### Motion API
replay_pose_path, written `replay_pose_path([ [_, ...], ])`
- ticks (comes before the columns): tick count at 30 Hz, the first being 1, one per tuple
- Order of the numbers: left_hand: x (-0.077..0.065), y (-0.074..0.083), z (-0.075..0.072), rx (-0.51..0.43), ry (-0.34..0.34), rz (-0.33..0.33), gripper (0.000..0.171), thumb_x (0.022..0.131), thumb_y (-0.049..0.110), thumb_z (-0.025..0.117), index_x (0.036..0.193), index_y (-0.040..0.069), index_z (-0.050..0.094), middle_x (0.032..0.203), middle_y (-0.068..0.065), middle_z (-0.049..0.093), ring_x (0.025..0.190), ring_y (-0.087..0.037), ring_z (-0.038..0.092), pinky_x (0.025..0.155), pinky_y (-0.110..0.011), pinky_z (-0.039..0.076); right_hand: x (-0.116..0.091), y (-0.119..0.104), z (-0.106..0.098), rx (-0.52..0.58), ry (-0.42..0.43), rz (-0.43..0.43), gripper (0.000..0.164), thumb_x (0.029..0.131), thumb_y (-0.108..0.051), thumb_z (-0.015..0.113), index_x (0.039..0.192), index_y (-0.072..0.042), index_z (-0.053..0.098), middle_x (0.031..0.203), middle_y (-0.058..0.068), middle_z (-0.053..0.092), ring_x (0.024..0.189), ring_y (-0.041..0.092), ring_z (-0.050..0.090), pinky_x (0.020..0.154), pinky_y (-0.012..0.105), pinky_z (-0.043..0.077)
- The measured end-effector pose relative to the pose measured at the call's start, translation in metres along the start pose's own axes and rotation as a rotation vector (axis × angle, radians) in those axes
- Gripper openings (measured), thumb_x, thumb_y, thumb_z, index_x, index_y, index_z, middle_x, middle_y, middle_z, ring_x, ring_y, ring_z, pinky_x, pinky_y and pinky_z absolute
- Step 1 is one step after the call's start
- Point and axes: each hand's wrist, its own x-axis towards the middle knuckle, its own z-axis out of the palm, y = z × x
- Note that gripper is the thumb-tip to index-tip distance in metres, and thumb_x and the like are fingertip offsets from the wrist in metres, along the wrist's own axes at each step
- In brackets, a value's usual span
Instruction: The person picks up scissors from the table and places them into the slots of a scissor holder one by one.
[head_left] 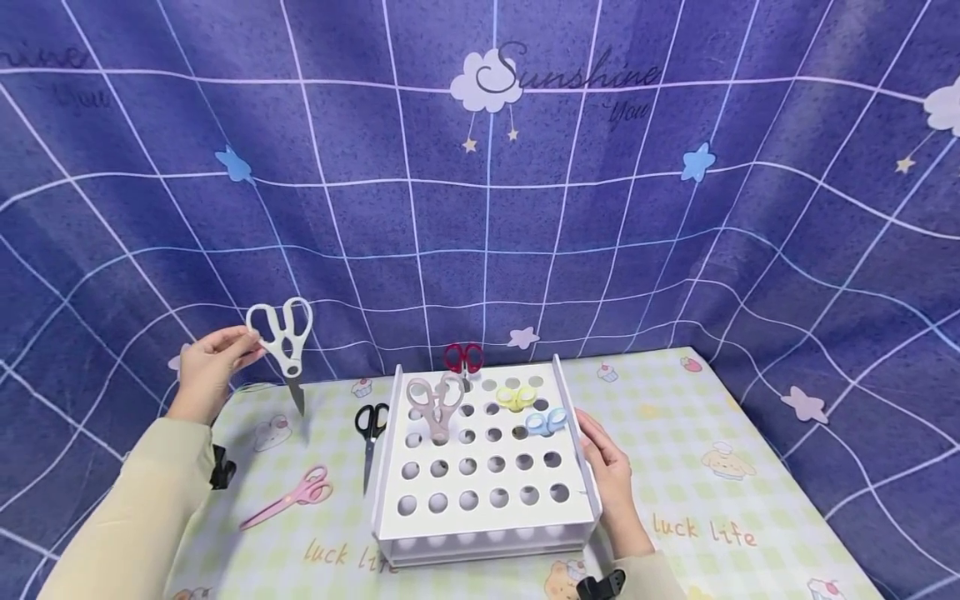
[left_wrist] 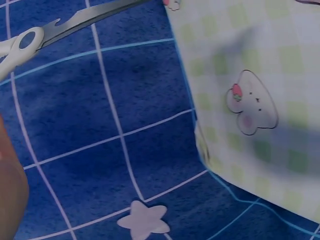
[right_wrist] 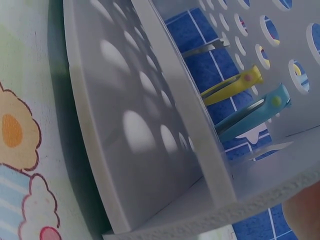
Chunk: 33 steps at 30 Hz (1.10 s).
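Observation:
White-handled scissors (head_left: 291, 346) hang blade-down from my left hand (head_left: 206, 371), which pinches one handle loop above the far left of the table. In the left wrist view their metal blade (left_wrist: 85, 21) crosses the top left. My right hand (head_left: 611, 479) rests against the right side wall of a white rack (head_left: 480, 527) with rows of round holes. Standing in the rack are greyish-pink scissors (head_left: 437, 408), red scissors (head_left: 463, 358), yellow scissors (head_left: 517, 397) and light blue scissors (head_left: 547, 422). Below its top panel, the yellow blade cover (right_wrist: 235, 85) and blue blade cover (right_wrist: 255, 112) show.
Black scissors (head_left: 371, 427) lie against the rack's left side. Pink scissors (head_left: 300, 493) lie farther left on the checked tablecloth (head_left: 720, 417). A blue gridded curtain (head_left: 525, 225) rises behind the table and along both sides.

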Motion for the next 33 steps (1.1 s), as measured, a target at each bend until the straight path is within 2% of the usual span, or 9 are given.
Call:
replay_pose_path([
  [7,-0.002,0.011,0.016,-0.021,0.035,0.036,0.010,0.086,-0.009,0.065,0.091,-0.002,0.069,0.076,-0.005,0.073,0.069,-0.013,0.071,0.070,-0.024,0.060,-0.001,0.001,-0.003,0.002,0.000,0.030,0.036,0.099,-0.007,0.051,0.133,0.000,0.057,0.145,0.012,0.050,0.125,-0.008,0.048,0.106,0.007,0.033],
  [16,-0.002,0.014,0.043,-0.154,-0.063,0.101,0.013,0.085,-0.017,0.060,0.090,-0.007,0.068,0.078,-0.010,0.074,0.070,-0.017,0.072,0.071,-0.029,0.060,-0.003,0.000,-0.003,-0.003,0.001,0.035,0.036,0.099,-0.009,0.050,0.134,-0.002,0.056,0.145,0.010,0.050,0.127,-0.007,0.047,0.107,0.007,0.032],
  [25,-0.006,0.025,0.066,-0.139,-0.116,0.106,0.014,0.086,-0.015,0.060,0.091,-0.005,0.069,0.080,-0.010,0.075,0.071,-0.017,0.073,0.072,-0.029,0.060,-0.004,-0.002,-0.001,0.005,0.000,0.048,0.036,0.100,-0.009,0.050,0.134,-0.003,0.056,0.146,0.009,0.050,0.126,-0.007,0.047,0.106,0.007,0.033],
  [33,-0.009,0.025,0.078,-0.132,-0.149,0.127,0.018,0.087,-0.016,0.058,0.092,-0.003,0.070,0.080,-0.009,0.074,0.073,-0.017,0.073,0.071,-0.030,0.061,0.000,-0.001,0.001,-0.005,-0.006,0.039,0.036,0.099,-0.008,0.051,0.134,-0.004,0.057,0.145,0.008,0.051,0.126,-0.007,0.048,0.106,0.008,0.034],
])
